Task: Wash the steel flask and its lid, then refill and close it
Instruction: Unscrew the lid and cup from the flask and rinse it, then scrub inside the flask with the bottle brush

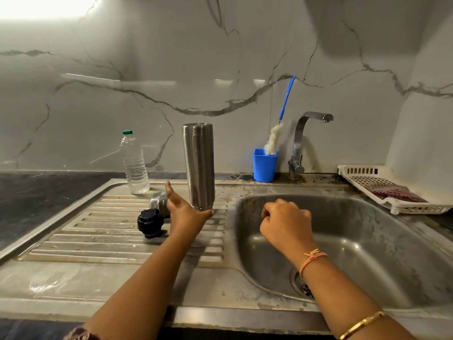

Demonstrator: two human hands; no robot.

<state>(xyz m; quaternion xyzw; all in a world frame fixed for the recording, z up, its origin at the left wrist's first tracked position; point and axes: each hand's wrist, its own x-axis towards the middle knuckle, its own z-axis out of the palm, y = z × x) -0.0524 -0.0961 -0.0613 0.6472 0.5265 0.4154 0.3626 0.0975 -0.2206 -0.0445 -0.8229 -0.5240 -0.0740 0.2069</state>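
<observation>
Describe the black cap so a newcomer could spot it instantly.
Start at the ribbed draining board left of the sink basin. Just left of the left hand at the base of the steel flask lies the black cap. It alone is black; the steel cup behind it is shiny.

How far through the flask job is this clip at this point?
Washing looks done: the steel flask stands apparently mouth-down on the wet drainboard, black lid and steel cap off beside it. In hand: the left hand is open at its base. Left: refill, probably from the water bottle, then close.
</observation>
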